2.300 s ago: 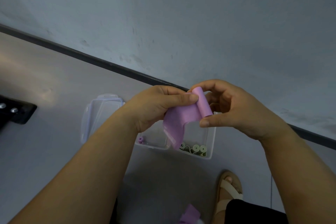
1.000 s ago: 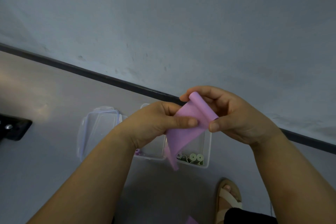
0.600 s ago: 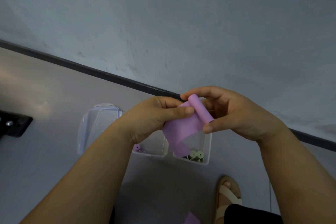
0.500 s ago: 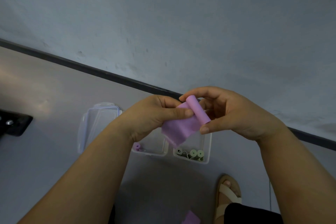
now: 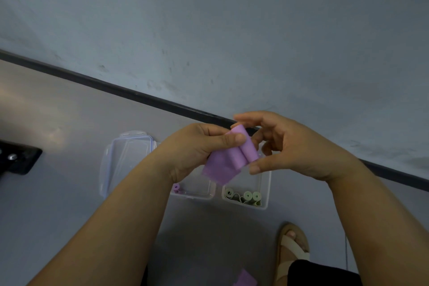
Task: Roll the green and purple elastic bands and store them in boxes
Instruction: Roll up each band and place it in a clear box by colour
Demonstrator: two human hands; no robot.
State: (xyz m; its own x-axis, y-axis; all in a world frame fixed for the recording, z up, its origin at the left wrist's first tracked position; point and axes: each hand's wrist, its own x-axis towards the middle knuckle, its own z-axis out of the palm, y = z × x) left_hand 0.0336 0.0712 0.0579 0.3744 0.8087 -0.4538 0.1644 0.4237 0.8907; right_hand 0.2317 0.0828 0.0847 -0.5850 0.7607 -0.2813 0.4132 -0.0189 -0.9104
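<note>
A purple elastic band point(image 5: 232, 158) is held in the air above the boxes, its upper part wound into a roll and a short flat tail hanging below. My left hand point(image 5: 197, 153) grips it from the left, with the thumb pressed on the roll. My right hand point(image 5: 297, 148) curls round the roll's right end, index finger above and thumb just below. On the floor beneath stand two clear boxes. The left box point(image 5: 197, 195) holds a small purple roll point(image 5: 176, 187). The right box point(image 5: 267, 188) holds several green rolls point(image 5: 247, 196).
A clear lid point(image 5: 125, 160) lies left of the boxes. Another purple band point(image 5: 243, 278) lies at the bottom edge. My sandalled foot point(image 5: 292, 246) is at the lower right. A black object point(image 5: 18, 158) sits at the far left, and a dark skirting strip point(image 5: 139, 95) runs along the wall.
The roll has grown thicker and the hanging tail has shortened. Both hands kept hold of the band above the boxes, and my right thumb has shifted a little below the roll's end.
</note>
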